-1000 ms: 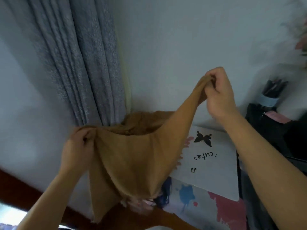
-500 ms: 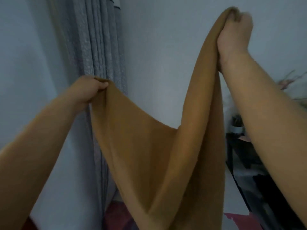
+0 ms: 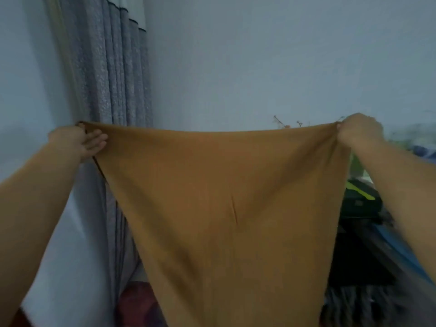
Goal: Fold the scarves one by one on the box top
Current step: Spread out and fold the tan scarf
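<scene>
A mustard-brown scarf [image 3: 226,208] hangs spread wide in the air in front of me, its top edge stretched almost level. My left hand [image 3: 77,141] grips the scarf's top left corner, fingers curled over the cloth. My right hand [image 3: 358,131] pinches the top right corner at about the same height. The cloth drops out of the bottom of the view and hides the box top behind it.
A grey curtain [image 3: 113,90] hangs at the left against a pale wall [image 3: 259,55]. Dark bags with a yellow-green patch [image 3: 358,197] sit at the right, with a blue item [image 3: 424,152] beyond my right arm. Reddish fabric [image 3: 139,303] lies low at the left.
The scarf was bunched low, then lifted with my right hand high. Now both hands are level and far apart, and the scarf is pulled out flat between them.
</scene>
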